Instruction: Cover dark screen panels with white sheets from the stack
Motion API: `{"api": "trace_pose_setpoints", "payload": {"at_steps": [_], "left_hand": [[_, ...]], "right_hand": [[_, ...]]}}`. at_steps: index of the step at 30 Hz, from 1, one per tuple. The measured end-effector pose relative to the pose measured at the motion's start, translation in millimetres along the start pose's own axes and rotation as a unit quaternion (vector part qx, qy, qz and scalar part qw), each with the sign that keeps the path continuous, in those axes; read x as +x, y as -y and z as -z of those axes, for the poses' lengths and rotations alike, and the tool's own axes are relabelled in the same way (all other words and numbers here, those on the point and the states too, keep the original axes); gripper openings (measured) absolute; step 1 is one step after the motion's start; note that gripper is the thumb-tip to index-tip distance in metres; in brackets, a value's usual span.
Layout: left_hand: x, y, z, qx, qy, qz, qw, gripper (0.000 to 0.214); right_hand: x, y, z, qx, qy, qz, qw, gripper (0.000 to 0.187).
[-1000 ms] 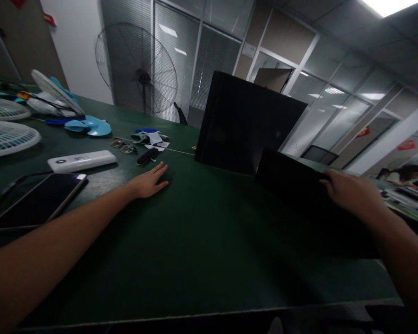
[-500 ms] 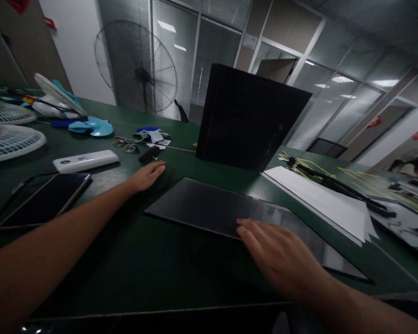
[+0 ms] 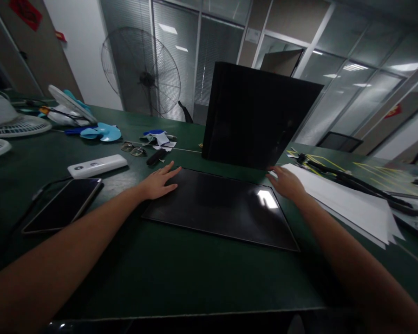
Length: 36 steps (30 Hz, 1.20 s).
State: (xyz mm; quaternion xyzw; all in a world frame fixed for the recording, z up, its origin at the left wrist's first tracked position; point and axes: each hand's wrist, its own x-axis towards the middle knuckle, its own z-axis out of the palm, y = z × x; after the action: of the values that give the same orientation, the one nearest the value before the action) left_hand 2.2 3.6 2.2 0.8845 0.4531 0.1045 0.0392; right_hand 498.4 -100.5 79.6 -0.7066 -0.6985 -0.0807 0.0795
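Note:
A flat black glossy panel lies on the green table in front of me. My left hand rests open at the panel's far left corner, fingers stretched out and touching its edge. My right hand is open at the panel's far right corner, fingers spread against the edge. Behind the panel stands an upright stack of black panels.
A sheaf of white sheets lies right of the panel, with black and yellow tools beyond. To the left are a dark tablet, a white power bank, glasses, fan parts and a standing fan.
My right hand brought the black panel from the right and laid it flat before me, then moved to its far right corner. My left hand shifted onto the panel's left corner.

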Motion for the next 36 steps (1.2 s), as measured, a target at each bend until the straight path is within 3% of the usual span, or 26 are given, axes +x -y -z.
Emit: {"api": "trace_pose_setpoints", "payload": {"at_steps": [2,6,8,12,21,28,32,36], "left_hand": [[0.9,-1.2,1.2,0.007,0.026,-0.015,1.0,0.07],[3.3,-3.5,1.8,0.014,0.072,-0.014,0.997,0.063],[4.2,-4.8,0.9,0.016,0.066,-0.008,0.998,0.063],[5.4,-7.1,-0.9,0.016,0.061,-0.002,0.998,0.064],[3.0,-9.9,2.0,0.017,0.055,-0.004,0.998,0.062],[3.6,-7.9,-1.2,0.009,0.046,0.001,0.999,0.061],[4.4,-7.6,-3.7,0.005,0.041,0.02,0.999,0.06],[2.6,-11.8,-4.0,0.011,0.028,0.035,0.999,0.058]], "right_hand": [[0.8,-46.7,-19.0,-0.02,-0.019,-0.101,0.995,0.064],[-10.1,-113.4,-57.1,-0.035,0.024,-0.276,0.96,0.084],[-10.6,-131.7,-69.2,-0.037,0.05,-0.309,0.949,0.091],[-4.8,-143.9,-76.6,-0.061,0.066,-0.304,0.948,0.091],[0.4,-121.5,-65.8,-0.115,0.072,-0.242,0.961,0.047],[-5.6,-98.8,-44.5,-0.122,0.068,-0.238,0.961,0.047],[-12.6,-68.6,-26.2,-0.121,0.063,-0.187,0.973,0.047],[-19.5,-14.6,-13.9,-0.145,0.053,-0.078,0.985,0.042]]}}
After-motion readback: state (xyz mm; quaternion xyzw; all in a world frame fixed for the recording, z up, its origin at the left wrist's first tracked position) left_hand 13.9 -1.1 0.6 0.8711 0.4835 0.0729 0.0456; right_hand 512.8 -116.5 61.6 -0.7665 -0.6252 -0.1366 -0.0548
